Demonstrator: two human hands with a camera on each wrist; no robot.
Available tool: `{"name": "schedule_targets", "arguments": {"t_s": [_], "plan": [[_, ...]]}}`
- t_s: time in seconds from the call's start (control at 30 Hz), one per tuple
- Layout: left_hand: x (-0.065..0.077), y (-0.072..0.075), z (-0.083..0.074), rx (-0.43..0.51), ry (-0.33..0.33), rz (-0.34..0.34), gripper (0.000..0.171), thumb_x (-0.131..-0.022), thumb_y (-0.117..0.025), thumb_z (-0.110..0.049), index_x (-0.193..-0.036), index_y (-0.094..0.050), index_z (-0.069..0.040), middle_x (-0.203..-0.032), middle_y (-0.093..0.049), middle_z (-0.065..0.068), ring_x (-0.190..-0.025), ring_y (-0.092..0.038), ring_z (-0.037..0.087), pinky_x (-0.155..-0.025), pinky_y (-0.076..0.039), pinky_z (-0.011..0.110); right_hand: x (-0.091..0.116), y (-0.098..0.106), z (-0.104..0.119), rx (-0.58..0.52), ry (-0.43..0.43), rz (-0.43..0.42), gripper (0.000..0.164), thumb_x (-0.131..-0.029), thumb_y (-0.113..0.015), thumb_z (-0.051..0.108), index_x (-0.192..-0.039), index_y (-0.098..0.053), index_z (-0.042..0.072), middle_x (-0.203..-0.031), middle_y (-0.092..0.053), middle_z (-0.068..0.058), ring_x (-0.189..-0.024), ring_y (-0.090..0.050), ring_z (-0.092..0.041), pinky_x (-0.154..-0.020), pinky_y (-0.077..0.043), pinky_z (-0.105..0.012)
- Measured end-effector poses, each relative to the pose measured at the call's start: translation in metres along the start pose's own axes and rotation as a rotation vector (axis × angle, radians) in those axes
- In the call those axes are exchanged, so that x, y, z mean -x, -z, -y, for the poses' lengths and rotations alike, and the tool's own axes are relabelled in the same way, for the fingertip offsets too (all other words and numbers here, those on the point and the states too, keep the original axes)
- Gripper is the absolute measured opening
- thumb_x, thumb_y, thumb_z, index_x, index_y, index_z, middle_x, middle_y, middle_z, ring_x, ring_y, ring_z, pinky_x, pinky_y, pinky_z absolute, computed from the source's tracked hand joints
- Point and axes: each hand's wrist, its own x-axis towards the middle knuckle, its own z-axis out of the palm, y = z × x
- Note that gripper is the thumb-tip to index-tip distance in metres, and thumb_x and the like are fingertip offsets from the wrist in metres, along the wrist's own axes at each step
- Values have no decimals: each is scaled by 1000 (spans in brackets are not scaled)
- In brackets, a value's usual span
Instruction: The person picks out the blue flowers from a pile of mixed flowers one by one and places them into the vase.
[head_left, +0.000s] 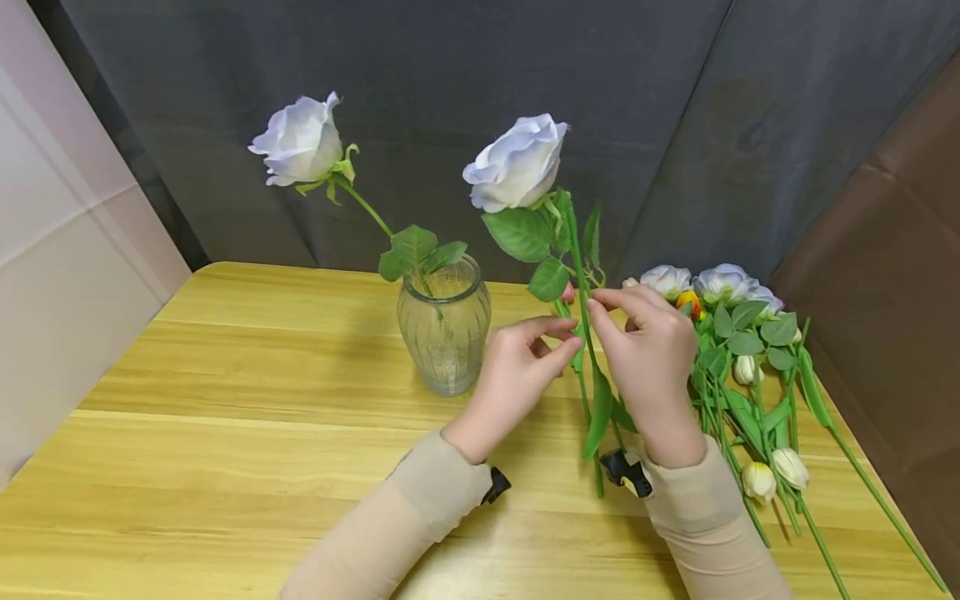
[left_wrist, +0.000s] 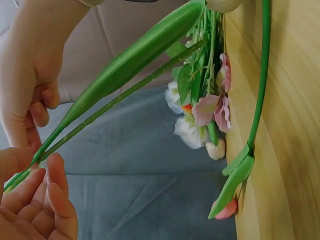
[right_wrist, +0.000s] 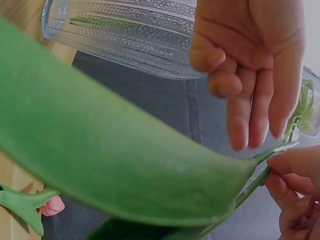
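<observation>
Between thumb and finger my right hand (head_left: 651, 337) pinches the stem of a pale blue-white rose (head_left: 517, 162), together with a second green stem (head_left: 581, 267) bearing a long smooth leaf (head_left: 598, 415). The rose head stands upright above the hands. My left hand (head_left: 517, 367) is just left of these stems, its fingers relaxed and thumb apart from them, fingertips close to the stems in the right wrist view. Left of the hands stands a ribbed glass vase (head_left: 444, 346), with another pale rose (head_left: 300, 142) leaning out to the left.
On the right of the wooden table (head_left: 225, 433) lies a pile of artificial flowers, with white tulips (head_left: 759, 482), pale roses (head_left: 723, 283) and green stems. A pink tulip (left_wrist: 225, 207) lies on the table behind the hands. A dark cloth backdrop (head_left: 420, 100) hangs behind.
</observation>
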Motion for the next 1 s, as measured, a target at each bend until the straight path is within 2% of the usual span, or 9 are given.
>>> {"name": "schedule_targets", "arguments": {"t_s": [0.1,0.23,0.53,0.77,1.0], "plan": [[-2,-3,1,28,31,10,21,-91,-67,-14,-109,-71,-3,-89,-70,3,-55,-62,14,-43,-43,25,0,-1,1,-1,6,-4,6,-83,-74,9,-85,-78,6,-81,-71,-3,-45,-39,-11,-43,-27,-25],[-2,-5,3,45,27,19,18,-90,-67,-11,-105,-71,-2,-87,-70,4,-57,-63,20,-43,-44,25,1,-2,2,-8,7,-2,6,-83,-74,9,-85,-78,6,-81,-71,-3,-45,-38,-11,-43,-26,-25],[-2,-8,4,39,-40,27,12,-89,-68,-7,-99,-71,-2,-85,-70,6,-50,-57,9,-44,-46,25,1,-4,2,-5,3,0,6,-83,-73,8,-85,-79,7,-82,-71,-2,-43,-37,-10,-41,-25,-25],[-2,-8,4,50,-36,22,10,-88,-68,-6,-96,-70,-1,-82,-69,5,-50,-59,22,-40,-39,23,1,-3,-1,-2,0,-8,6,-83,-73,7,-85,-78,5,-82,-71,-4,-44,-38,-11,-42,-26,-25],[0,-8,2,32,-44,14,8,-87,-69,-5,-95,-70,-2,-80,-68,2,-47,-50,8,-41,-38,22,-2,-1,-9,5,-34,-14,6,-84,-73,6,-85,-78,3,-79,-70,-6,-46,-41,-12,-46,-29,-20]]}}
